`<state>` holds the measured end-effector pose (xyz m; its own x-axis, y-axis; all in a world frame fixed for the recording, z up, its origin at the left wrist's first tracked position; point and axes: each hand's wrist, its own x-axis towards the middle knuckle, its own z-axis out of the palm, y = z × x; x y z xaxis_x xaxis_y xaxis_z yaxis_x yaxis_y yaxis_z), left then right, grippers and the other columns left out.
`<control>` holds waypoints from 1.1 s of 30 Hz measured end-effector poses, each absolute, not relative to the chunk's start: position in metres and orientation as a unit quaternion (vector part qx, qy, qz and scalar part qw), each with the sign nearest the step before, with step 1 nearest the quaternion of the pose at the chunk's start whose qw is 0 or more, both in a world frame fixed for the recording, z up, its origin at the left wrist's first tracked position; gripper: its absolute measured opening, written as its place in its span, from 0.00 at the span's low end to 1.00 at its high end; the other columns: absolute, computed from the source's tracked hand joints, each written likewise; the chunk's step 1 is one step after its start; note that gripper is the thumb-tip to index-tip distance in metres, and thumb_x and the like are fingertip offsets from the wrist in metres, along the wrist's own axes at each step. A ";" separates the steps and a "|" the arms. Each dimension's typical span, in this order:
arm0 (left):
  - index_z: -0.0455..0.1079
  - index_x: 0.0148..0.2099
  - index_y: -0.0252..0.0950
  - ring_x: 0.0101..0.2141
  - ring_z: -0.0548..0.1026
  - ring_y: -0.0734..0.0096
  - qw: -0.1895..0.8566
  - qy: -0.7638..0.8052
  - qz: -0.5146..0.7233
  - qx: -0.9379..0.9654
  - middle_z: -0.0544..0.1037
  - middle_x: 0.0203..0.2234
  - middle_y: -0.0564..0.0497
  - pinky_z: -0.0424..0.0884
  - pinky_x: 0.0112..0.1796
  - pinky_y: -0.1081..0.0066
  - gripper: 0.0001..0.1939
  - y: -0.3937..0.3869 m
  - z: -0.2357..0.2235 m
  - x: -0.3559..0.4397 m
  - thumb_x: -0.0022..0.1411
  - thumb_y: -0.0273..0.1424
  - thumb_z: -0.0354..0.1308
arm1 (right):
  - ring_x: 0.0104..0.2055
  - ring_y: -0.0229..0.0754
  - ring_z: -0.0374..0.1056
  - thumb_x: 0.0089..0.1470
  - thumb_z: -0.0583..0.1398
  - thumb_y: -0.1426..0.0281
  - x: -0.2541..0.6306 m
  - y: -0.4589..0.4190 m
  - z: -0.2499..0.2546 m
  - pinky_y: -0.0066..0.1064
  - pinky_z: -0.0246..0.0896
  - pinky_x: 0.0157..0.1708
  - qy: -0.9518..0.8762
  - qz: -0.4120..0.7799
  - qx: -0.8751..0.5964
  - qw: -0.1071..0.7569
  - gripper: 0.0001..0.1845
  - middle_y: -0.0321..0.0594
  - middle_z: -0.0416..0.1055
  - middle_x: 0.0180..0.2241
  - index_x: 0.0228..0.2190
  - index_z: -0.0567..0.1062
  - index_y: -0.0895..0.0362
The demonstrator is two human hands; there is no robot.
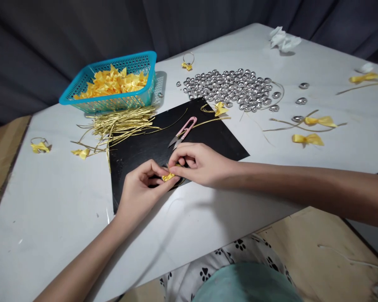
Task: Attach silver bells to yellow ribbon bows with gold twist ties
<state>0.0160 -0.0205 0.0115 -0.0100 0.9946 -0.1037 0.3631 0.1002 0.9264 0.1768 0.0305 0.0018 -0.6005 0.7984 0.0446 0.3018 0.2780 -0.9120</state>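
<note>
My left hand and my right hand meet over the near edge of a black mat. Both pinch a small yellow ribbon bow between their fingertips, and most of the bow is hidden by the fingers. Pink thread snips lie on the mat just beyond my right hand. A bundle of gold wire ties lies at the mat's far left corner. Another yellow bow with a gold tie rests at the mat's far edge.
A blue basket of yellow bows stands at the back left. A heap of silver foil-wrapped pieces lies beyond the mat. Finished bows lie scattered on the white table, right and left. White ribbon pieces sit at the far edge.
</note>
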 end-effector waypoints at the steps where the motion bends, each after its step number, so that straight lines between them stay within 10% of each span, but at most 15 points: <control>1: 0.65 0.23 0.35 0.25 0.74 0.76 0.424 0.608 0.370 0.560 0.76 0.22 0.54 0.72 0.27 0.78 0.11 -0.021 0.011 0.016 0.45 0.30 0.66 | 0.25 0.31 0.53 0.50 0.59 0.72 0.176 0.031 0.000 0.26 0.43 0.23 -0.758 0.473 -0.362 0.267 0.04 0.34 0.60 0.25 0.27 0.72 0.61; 33: 0.65 0.23 0.35 0.28 0.76 0.75 0.395 0.595 0.369 0.595 0.78 0.25 0.53 0.72 0.29 0.78 0.10 -0.023 0.009 0.016 0.48 0.30 0.64 | 0.21 0.29 0.52 0.45 0.57 0.73 0.173 0.023 -0.003 0.25 0.43 0.20 -0.716 0.483 -0.426 0.270 0.03 0.31 0.59 0.21 0.25 0.71 0.60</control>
